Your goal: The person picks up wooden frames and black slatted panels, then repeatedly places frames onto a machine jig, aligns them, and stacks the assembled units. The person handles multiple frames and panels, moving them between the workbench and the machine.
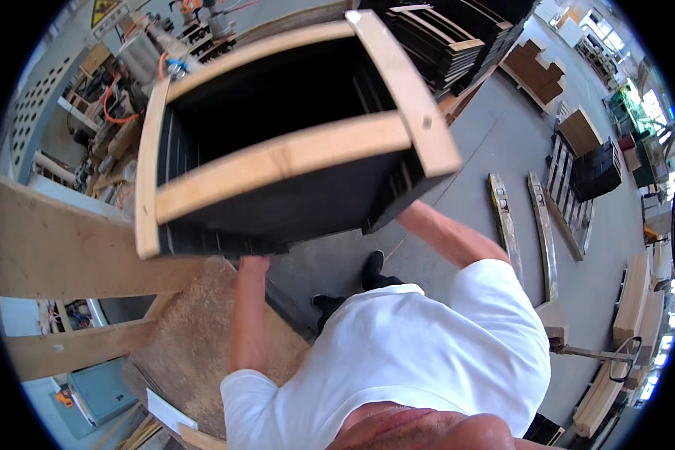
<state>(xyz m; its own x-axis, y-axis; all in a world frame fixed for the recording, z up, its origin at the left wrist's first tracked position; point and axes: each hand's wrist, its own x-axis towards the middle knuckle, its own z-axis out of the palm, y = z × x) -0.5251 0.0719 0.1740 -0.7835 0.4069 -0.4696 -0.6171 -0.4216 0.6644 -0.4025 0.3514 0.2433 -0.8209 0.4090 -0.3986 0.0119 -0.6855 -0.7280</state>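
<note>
In front of my chest is a stack of rectangular wooden frames (285,160), with a pale bare-wood top face and black sides. It is tilted, and its open middle looks dark. My left hand (255,264) supports the near lower edge towards the left, its fingers mostly hidden beneath the black side. On the right, my right hand (412,214) grips the lower corner, with the fingertips out of sight behind it. Both arms reach forward under the load.
A worn wooden workbench (195,337) stands at left, beside machinery with an orange hose (112,105). Similar dark frames (457,56) are piled at the far side. Metal forks (506,232) and a pallet (566,206) lie on the grey floor (465,202) at right.
</note>
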